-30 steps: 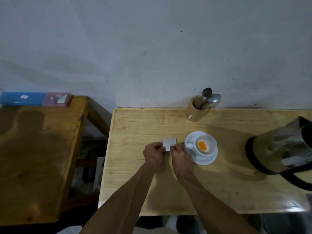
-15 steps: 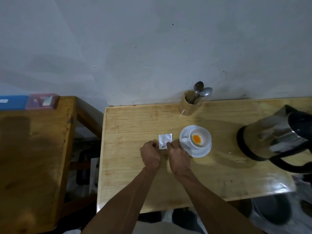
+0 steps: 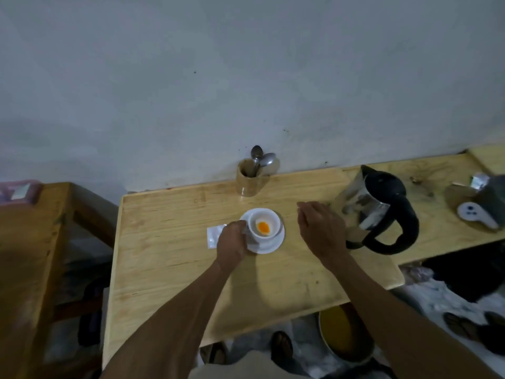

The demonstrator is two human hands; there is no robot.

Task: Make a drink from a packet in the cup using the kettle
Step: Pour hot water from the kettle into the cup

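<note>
With orange powder already in the white cup (image 3: pixel 264 226) at the centre of the frame and the emptied packet (image 3: pixel 214 237) lying flat on the tabletop (image 3: pixel 169 258) just left of it, the step in hand looked like fetching the kettle (image 3: pixel 374 212) at centre right; done well, that meant taking its black handle, not the steel body, and pouring slowly. The left hand (image 3: pixel 232 244) had its grip closed at the cup's handle side, steadying it on the saucer (image 3: pixel 269 246). The right hand (image 3: pixel 321 228) hovered open beside the kettle, holding nothing.
</note>
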